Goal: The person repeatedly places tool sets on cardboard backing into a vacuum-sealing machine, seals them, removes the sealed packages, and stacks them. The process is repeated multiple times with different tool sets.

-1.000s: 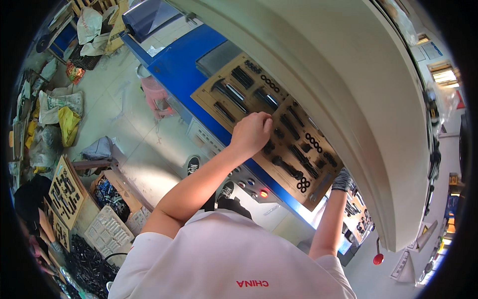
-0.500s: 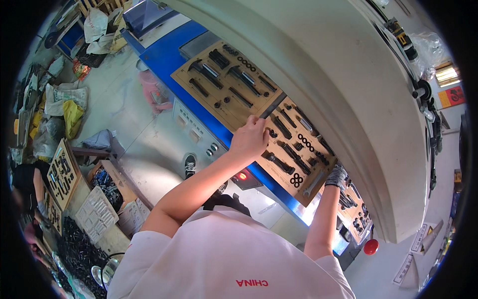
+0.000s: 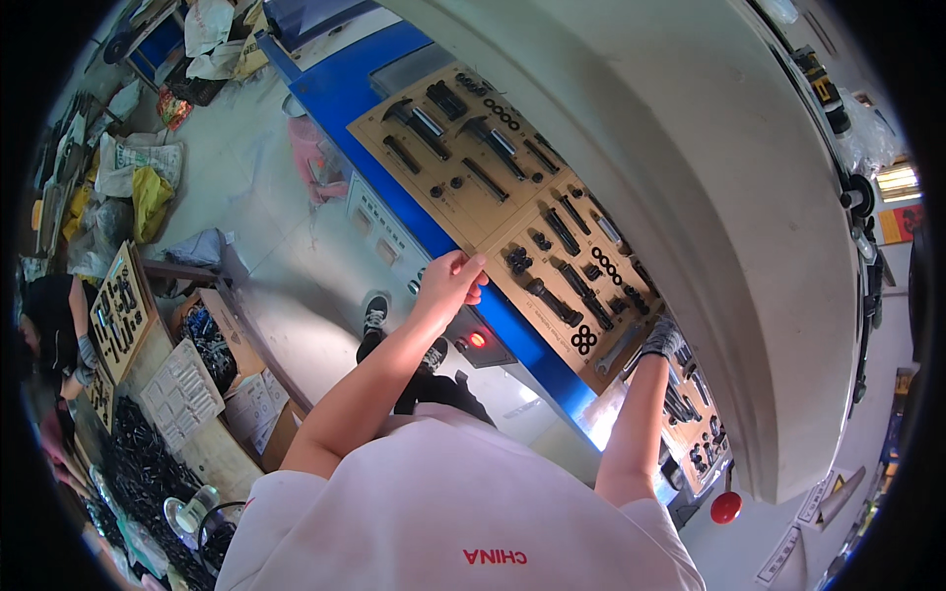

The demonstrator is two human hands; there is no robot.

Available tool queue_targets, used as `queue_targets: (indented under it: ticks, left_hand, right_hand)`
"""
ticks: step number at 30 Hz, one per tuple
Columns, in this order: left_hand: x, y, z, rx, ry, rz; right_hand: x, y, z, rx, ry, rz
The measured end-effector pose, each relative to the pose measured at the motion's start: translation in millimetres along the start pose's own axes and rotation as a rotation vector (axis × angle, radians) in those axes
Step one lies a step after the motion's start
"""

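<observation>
My bare left hand point(image 3: 451, 286) is at the near edge of the lower tan board point(image 3: 498, 266), beside its joint with the upper tan board point(image 3: 461, 213). Its fingers are curled together, the fingertips at the board's corner; whether they pinch anything is hidden. My right hand point(image 3: 664, 338), in a grey glove, reaches to the lower board's right end, near a silver wrench point(image 3: 619, 347). The hood's shadow and the glove's angle hide its fingertips. Black bolts point(image 3: 554, 302), rings point(image 3: 584, 340) and other dark fasteners sit in the boards.
A large beige machine hood point(image 3: 631, 128) overhangs the blue bench point(image 3: 394, 202). A third board point(image 3: 695, 428) with fasteners lies beyond my right forearm, near a red knob point(image 3: 726, 507). At left, a person's gloved hand point(image 3: 87, 355) is near another board point(image 3: 120, 313) and a box point(image 3: 232, 320).
My left hand has drawn back from the boards' joint to the near edge. The dark gap between the two boards has closed. My right hand stays at the board's right end.
</observation>
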State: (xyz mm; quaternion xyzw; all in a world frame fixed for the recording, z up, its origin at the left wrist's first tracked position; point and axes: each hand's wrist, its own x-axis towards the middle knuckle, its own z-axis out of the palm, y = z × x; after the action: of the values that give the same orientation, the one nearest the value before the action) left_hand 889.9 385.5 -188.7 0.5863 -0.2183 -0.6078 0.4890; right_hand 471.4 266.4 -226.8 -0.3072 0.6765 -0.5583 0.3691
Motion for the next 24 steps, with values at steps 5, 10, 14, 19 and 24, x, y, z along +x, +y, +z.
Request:
queue_targets:
  ticks: [5, 10, 14, 19, 24]
  left_hand:
    - [6.5, 5.4, 2.6, 0.075, -0.028, 0.002]
    - [7.2, 5.7, 1.0, 0.220, -0.042, 0.048]
    - [7.6, 9.8, -2.2, 0.195, -0.103, 0.013]
    - [1.5, 13.3, -25.1, 0.127, -0.167, -0.019]
    - [-2.0, 2.9, -68.8, 0.031, -0.053, -0.010]
  right_hand:
    - [-14.5, -25.4, -9.4, -0.411, 0.185, -0.239]
    - [-29.1, -68.4, 79.3, -0.539, -0.031, -0.838]
    - [-29.0, -86.1, 225.3, -0.486, -0.465, -0.858]
    - [-32.7, -97.1, 302.1, -0.960, -0.499, -0.483]
    - [-25.1, -95.2, 309.8, -0.937, -0.550, -0.556]
